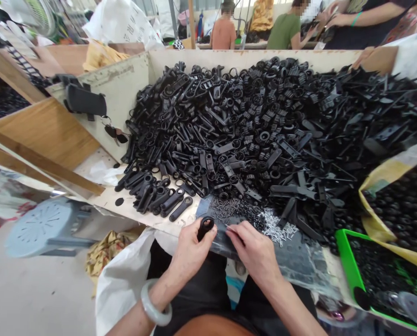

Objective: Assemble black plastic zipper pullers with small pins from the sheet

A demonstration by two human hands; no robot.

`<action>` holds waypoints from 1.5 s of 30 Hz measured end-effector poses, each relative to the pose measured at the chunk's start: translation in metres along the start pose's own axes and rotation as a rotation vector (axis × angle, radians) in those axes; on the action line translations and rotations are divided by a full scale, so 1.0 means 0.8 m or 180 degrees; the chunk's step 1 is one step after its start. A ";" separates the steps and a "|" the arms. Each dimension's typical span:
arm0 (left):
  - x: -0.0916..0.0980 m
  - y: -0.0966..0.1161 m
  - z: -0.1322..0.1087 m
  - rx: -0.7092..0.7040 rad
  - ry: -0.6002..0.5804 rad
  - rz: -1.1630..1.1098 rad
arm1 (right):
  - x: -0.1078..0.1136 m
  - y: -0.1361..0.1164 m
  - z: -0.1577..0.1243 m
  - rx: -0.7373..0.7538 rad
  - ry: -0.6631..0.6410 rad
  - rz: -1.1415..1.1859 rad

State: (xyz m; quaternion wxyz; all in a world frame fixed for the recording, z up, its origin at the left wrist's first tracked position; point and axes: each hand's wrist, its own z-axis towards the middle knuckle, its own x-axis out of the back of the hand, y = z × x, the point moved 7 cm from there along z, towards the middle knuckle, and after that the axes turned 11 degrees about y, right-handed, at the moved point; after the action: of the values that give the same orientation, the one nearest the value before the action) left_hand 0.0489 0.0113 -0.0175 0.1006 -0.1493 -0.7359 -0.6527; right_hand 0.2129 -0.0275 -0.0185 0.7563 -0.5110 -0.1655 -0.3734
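Note:
My left hand (192,247) is closed round a black plastic part with a ring-shaped end (205,227), held just above the table's front edge. To its right, my right hand (252,245) pinches with thumb and forefinger; a tiny thing seems to stick out at the fingertips, too small to name. Just beyond both hands lie small dark pieces (225,209) and a heap of thin silvery pins (278,227) on a clear plastic sheet (299,263). Several black ring-ended parts (181,208) are laid out in a row to the left.
A big pile of black plastic parts (229,126) fills the walled table. At the right are a yellow-edged sack (376,205) of round black pieces and a green tray (350,266). A blue stool (37,226) stands left. Other people work behind the far wall.

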 end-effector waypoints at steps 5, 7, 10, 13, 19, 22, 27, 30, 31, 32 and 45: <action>-0.015 -0.019 -0.015 0.0868 -0.0196 -0.0821 | 0.034 0.020 -0.016 -0.0087 0.0235 -0.0227; -0.025 -0.020 -0.023 0.1180 -0.0326 -0.1163 | 0.061 0.035 -0.020 -0.0300 0.0422 -0.0174; -0.041 -0.011 -0.032 0.1390 -0.0536 -0.1524 | 0.084 0.053 -0.021 -0.0468 0.0449 -0.0253; -0.050 -0.003 -0.035 0.1429 -0.0548 -0.1683 | 0.074 0.054 -0.015 -0.0365 0.0199 -0.0236; -0.048 -0.009 -0.039 0.1475 -0.0440 -0.1755 | 0.031 0.036 -0.007 0.0201 -0.0179 -0.0885; -0.046 -0.014 -0.040 0.1527 -0.0386 -0.1788 | 0.025 0.036 -0.004 0.0275 -0.0267 -0.1020; -0.051 -0.014 -0.043 0.1765 -0.0419 -0.2039 | 0.036 0.040 0.002 0.0290 -0.0408 -0.1011; -0.054 -0.014 -0.046 0.1957 -0.0389 -0.2184 | 0.044 0.046 0.003 -0.0296 -0.0321 -0.0186; -0.055 -0.014 -0.046 0.1997 -0.0390 -0.2225 | 0.045 0.049 0.002 -0.0686 -0.0244 0.0269; -0.057 -0.012 -0.046 0.2023 -0.0401 -0.2265 | 0.043 0.053 -0.001 -0.1136 -0.0130 0.0753; -0.077 -0.008 -0.061 0.2759 -0.0440 -0.3188 | -0.018 0.020 -0.036 -0.3365 0.0184 0.3480</action>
State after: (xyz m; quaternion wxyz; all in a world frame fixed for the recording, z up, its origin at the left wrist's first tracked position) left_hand 0.1022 -0.0428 -0.0387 -0.2113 0.2231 -0.9169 -0.2546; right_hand 0.2112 -0.0445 -0.0506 0.4923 -0.8046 0.3319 0.0116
